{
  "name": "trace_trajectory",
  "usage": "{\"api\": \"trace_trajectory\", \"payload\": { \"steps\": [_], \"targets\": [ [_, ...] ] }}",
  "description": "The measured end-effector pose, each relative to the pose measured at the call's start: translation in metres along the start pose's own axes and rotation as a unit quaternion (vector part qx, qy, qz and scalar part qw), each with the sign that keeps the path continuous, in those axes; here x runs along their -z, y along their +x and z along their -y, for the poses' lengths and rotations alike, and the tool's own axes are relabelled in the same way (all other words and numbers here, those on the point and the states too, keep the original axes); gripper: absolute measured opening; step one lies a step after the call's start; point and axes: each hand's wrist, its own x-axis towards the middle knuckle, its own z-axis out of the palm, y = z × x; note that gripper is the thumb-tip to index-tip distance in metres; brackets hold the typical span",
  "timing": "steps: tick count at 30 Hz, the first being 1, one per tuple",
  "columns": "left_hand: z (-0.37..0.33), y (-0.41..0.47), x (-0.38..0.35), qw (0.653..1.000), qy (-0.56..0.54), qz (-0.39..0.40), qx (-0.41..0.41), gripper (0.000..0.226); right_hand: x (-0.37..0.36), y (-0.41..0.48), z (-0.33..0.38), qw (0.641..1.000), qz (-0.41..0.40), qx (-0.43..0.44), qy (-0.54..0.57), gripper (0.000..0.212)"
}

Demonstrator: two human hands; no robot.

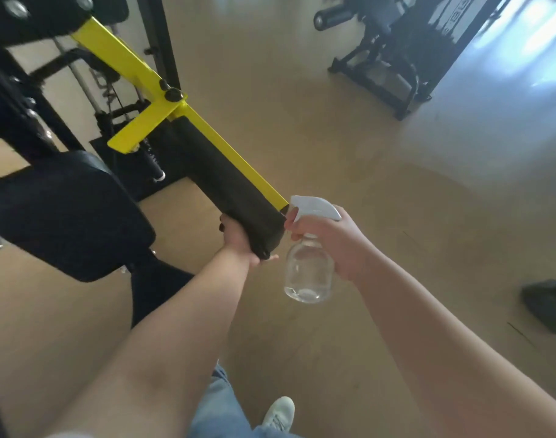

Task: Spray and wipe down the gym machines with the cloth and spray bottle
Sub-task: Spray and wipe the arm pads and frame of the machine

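A yellow machine arm [124, 58] runs down from the upper left and carries a long black pad [219, 184]. My left hand [237, 238] grips the near end of this pad from below, fingers wrapped around it. No cloth can be made out; the hand may hide a dark one. My right hand [336, 245] holds a clear spray bottle [308, 270] by its neck, a finger on the white trigger. The nozzle points left and almost touches the pad's end. The bottle looks nearly empty.
A black seat cushion [68, 216] on a dark frame sits at left, close to my left forearm. Another black machine [396, 42] stands at the upper right. A dark object [545, 305] lies on the tan floor at right. My white shoe [279, 412] shows below.
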Motion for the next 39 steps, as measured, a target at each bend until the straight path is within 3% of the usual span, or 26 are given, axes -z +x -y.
{"api": "trace_trajectory", "payload": {
  "steps": [7,12,16,21,26,29,33,39],
  "targets": [
    [0.017,-0.036,-0.033,0.992,-0.043,-0.107,0.043,0.063,0.033,-0.048,-0.024,1.0,0.013,0.013,0.014,0.017],
    [0.016,-0.06,-0.049,0.993,-0.057,-0.081,0.059,0.061,0.04,-0.061,-0.025,0.999,0.009,0.024,0.025,0.019],
    [0.015,-0.067,-0.054,0.988,-0.096,-0.105,0.058,0.063,0.041,-0.06,-0.025,0.999,0.017,0.026,0.019,0.019],
    [0.007,-0.046,-0.063,0.918,-0.334,-0.195,0.094,0.083,0.045,-0.042,-0.025,1.0,0.002,0.017,0.017,0.019],
    [0.017,-0.036,-0.068,0.893,-0.391,-0.215,0.063,0.076,0.045,-0.02,-0.029,1.0,-0.017,0.001,0.012,0.015],
    [0.01,-0.038,-0.068,0.908,-0.34,-0.227,0.09,0.071,0.04,-0.007,-0.03,0.999,-0.015,-0.004,0.03,0.013],
    [0.014,-0.024,-0.043,0.953,-0.216,-0.158,0.14,0.078,0.031,0.009,-0.03,0.999,0.0,-0.009,0.036,0.023],
    [0.013,-0.006,-0.027,0.981,-0.066,-0.156,0.098,0.047,0.029,0.035,-0.029,0.998,-0.02,-0.022,0.05,0.02]
  ]
}}
